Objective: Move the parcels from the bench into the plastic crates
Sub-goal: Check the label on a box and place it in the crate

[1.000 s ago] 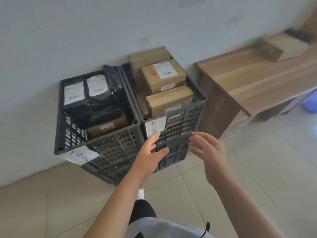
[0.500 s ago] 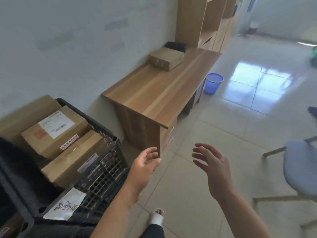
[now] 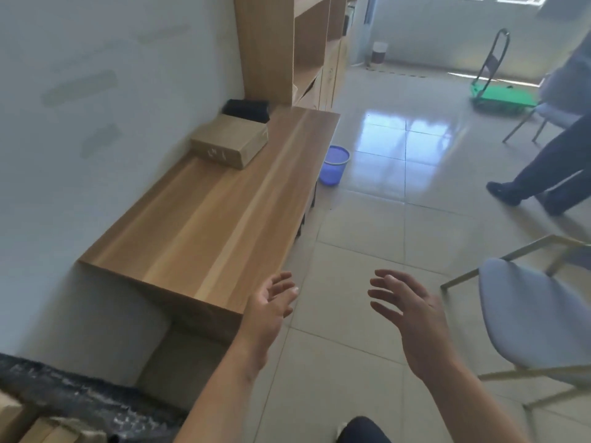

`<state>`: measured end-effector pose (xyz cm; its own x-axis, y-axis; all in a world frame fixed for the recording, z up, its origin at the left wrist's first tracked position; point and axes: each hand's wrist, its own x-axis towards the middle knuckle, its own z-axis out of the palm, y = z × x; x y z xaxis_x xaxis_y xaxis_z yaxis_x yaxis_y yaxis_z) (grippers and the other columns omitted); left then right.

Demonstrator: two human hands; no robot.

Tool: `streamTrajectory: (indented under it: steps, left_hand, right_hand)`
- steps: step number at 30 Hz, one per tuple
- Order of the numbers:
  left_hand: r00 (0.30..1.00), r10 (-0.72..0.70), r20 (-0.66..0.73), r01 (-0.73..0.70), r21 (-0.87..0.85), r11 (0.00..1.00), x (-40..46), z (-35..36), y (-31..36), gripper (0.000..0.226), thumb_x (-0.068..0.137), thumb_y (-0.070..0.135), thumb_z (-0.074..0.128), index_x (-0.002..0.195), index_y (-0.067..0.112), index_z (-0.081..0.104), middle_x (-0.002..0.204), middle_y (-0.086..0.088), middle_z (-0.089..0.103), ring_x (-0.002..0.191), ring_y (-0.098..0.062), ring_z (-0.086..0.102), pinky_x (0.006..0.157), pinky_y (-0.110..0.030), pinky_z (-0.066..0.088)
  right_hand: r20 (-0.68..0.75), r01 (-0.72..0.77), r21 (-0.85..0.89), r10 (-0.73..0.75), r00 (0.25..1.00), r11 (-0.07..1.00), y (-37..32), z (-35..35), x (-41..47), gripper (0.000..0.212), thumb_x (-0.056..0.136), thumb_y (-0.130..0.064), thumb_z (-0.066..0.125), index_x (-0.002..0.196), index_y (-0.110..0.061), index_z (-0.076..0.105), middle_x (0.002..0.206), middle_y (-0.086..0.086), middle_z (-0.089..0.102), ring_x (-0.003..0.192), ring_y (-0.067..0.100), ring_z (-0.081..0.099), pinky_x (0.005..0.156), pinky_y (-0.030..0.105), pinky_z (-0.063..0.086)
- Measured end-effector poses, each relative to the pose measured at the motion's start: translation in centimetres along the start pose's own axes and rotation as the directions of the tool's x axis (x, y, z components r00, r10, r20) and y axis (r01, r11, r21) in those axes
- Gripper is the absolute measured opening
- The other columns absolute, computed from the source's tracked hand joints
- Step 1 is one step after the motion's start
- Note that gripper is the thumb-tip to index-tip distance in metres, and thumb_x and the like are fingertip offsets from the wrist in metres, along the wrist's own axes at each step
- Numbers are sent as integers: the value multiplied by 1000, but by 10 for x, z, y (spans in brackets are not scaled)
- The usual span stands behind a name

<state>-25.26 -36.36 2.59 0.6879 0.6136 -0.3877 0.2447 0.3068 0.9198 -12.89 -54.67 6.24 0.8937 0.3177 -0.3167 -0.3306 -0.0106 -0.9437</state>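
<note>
Two parcels are left on the wooden surface (image 3: 224, 215): a cardboard parcel (image 3: 232, 143) by the wall at its far end, and a black parcel (image 3: 248, 109) just behind it. Part of a dark plastic crate (image 3: 73, 401) with cardboard inside is seen at the lower left, so much of the loading seems done. The left hand (image 3: 271, 305) and right hand (image 3: 412, 311) are held empty, fingers spread apart, near the surface's near end. A blue bin (image 3: 334, 164), chairs and wooden shelving (image 3: 287, 43) are seen on the tiled floor.

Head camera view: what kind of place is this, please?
Probably an office or a small parcel room, though I cannot be sure. A long wooden bench against the wall carries a cardboard parcel, tall wooden shelves stand behind it, and a green hand trolley waits on the tiled floor.
</note>
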Motion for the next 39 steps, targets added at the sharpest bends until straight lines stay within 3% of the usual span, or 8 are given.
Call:
streamTrajectory:
  steps: [6,11,19,27,31,35,39]
  left_hand:
    - [999,-42,-10,42,36,998,99,51,15,23,99,15,66,119,26,67,123,1,68,116,-15,64,104,-40,54]
    - [994,-70,-80,71,7,997,185,101,47,22,97,13,69,114,27,70,125,-6,68,112,-18,66,89,-34,54]
    - [968,-91,-235,76,-69,995,287,132,95,23,99,18,66,121,23,68,124,-3,68,117,-20,65,100,-41,56]
    - [900,-185,-395,108,-210,972,428,87,107,20,100,17,66,118,23,63,124,-8,65,117,-22,62,99,-40,54]
    - [851,-246,-465,115,-293,949,502,51,115,35,101,21,65,135,20,56,122,-6,63,107,-20,61,108,-45,49]
    - [788,-306,-535,120,-354,927,564,9,122,49,104,24,60,150,15,45,146,-13,53,134,-31,52,112,-45,45]
    - [730,-361,-580,145,-386,911,624,-24,126,63,104,32,60,158,14,34,159,-13,41,144,-34,43,119,-47,38]
  right_hand:
    - [-2,-57,25,57,998,998,-14,-3,117,19,102,-11,58,102,-8,77,101,13,76,92,24,73,86,39,57]
    - [111,-104,39,99,989,994,-57,0,222,19,102,-11,58,102,-8,77,96,9,75,90,22,72,89,40,57]
    - [267,-173,-39,177,947,984,-98,41,369,19,102,-14,58,104,-9,77,98,10,75,91,23,71,90,41,57]
    - [328,-183,-145,222,918,972,-113,121,493,18,102,-10,58,104,-5,75,88,6,75,88,22,69,86,39,56]
    - [339,-192,-225,262,904,955,-128,171,550,17,101,-8,58,103,-5,74,90,8,74,86,23,68,83,37,55]
    - [353,-196,-315,306,884,929,-138,232,607,16,100,-11,61,105,-4,75,95,11,73,87,23,69,88,41,55]
    - [383,-119,-487,334,861,865,-128,302,667,16,101,-20,63,111,-14,74,111,8,73,100,21,69,87,38,56]
